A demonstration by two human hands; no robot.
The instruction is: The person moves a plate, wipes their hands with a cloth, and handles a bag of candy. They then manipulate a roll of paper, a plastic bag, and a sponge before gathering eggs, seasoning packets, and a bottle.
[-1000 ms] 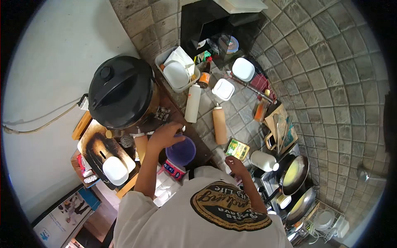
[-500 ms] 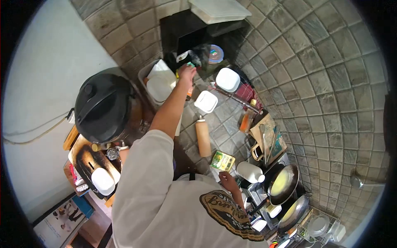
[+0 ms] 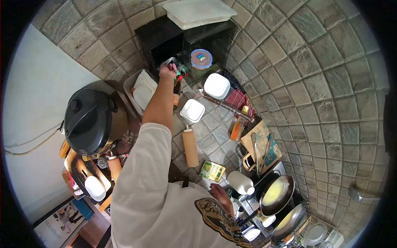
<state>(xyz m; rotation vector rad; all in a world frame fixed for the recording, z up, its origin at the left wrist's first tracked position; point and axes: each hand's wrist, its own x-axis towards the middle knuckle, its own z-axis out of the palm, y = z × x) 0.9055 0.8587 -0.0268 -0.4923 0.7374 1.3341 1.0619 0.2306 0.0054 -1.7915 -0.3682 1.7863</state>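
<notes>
My left hand (image 3: 168, 71) reaches far forward to the black shelf box (image 3: 165, 39), its fingers closed on a crinkled clear plastic bag (image 3: 180, 69) with bits of green and red. Just below it stands a dark bottle (image 3: 177, 93) with a red cap, partly behind my forearm. My right hand (image 3: 222, 197) hangs low near my shirt, fingers apart and holding nothing. Close to it are a yellow-green packet (image 3: 212, 170) and a white bottle (image 3: 240, 182) lying on its side.
Two pans (image 3: 276, 194) with yellow contents sit on the stove at right. A large black-lidded cooker (image 3: 89, 122) stands left. On the tiled counter are a tan squeeze bottle (image 3: 190, 148), white tubs (image 3: 192, 110) and a blue-lidded container (image 3: 201, 59).
My left hand has moved farther into the shelf corner and now grips the plastic bag. My right hand's fingers have straightened. The whole view has shifted slightly.
</notes>
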